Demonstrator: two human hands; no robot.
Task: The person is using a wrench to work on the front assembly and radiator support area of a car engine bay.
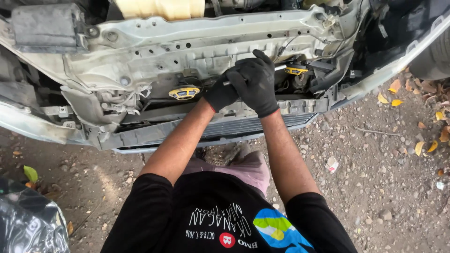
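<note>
Both my hands wear black gloves and meet at the open front of a white car [154, 42] whose bumper is off. My right hand [257, 82] is closed over a slim silver tool handle [280, 68] that points right towards a yellow cap [296, 70]. My left hand [219, 95] sits just left of it, wrapped around the near end of the same handle. A second round yellow cap [183, 93] lies to the left of my left hand. What the tool's tip sits on is hidden among the engine parts.
A grey grille strip [243, 125] runs under my wrists. A pale yellowish tank [159, 7] sits at the top. The ground [375, 187] is gravel with dry leaves [396, 102]. A black plastic bag [23, 225] lies at bottom left and a tyre [436, 58] at upper right.
</note>
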